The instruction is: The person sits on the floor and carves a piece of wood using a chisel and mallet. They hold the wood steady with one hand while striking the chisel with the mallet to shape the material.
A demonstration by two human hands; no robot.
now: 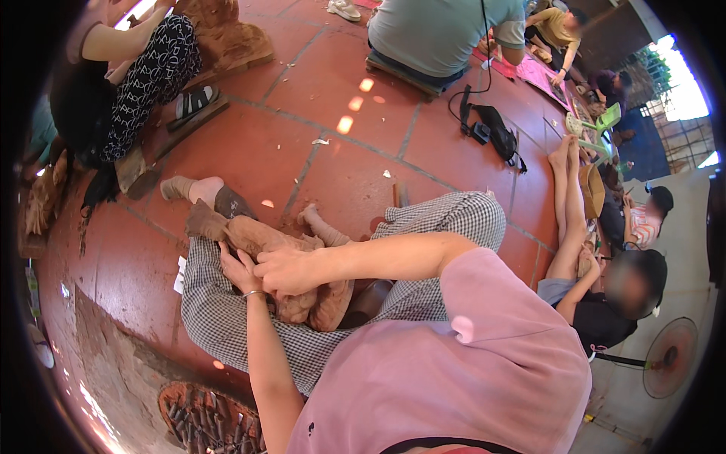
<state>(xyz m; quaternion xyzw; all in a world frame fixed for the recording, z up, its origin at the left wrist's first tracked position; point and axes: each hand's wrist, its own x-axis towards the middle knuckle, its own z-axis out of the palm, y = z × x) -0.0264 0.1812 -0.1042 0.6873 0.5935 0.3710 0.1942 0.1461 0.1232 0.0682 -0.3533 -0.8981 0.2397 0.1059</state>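
a: one carving (287,250), brown wood, lying across the lap on checked trousers (446,219).
b: hands?
a: left hand (238,268) flat against its near side, fingers loosely spread; right hand (283,271) curled over the top. whether either truly grips it, cannot tell.
b: surroundings?
a: red tiled floor (249,144), black bag (495,132) well apart, fan (669,356) at right, other people seated around.
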